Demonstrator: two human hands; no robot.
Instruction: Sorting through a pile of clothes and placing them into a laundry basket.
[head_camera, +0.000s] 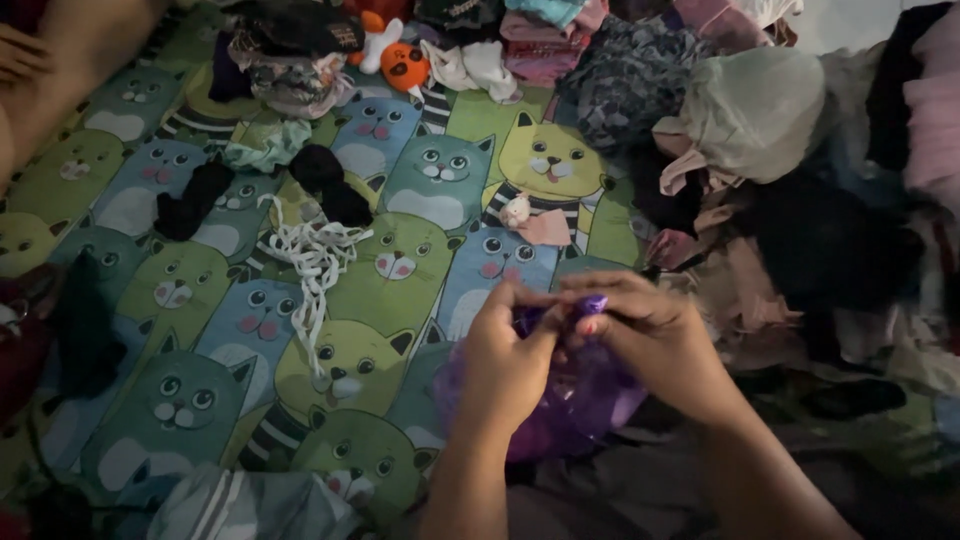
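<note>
Head view shows both hands meeting over a purple plastic bag (560, 400), which lies near the person on a bed sheet with cartoon cats (400, 260). The left hand (510, 365) and the right hand (655, 340) each pinch the gathered top of the bag, fingers pressed together on the thin film. The bag looks light, soft and a little slippery; it probably crumples easily and can tear if pulled hard, so the bunched neck seems the safest place to hold. To the left lies a white knotted cord (315, 265), with dark socks (330, 180) farther away. At the far right is a pile of clothes (740, 130).
</note>
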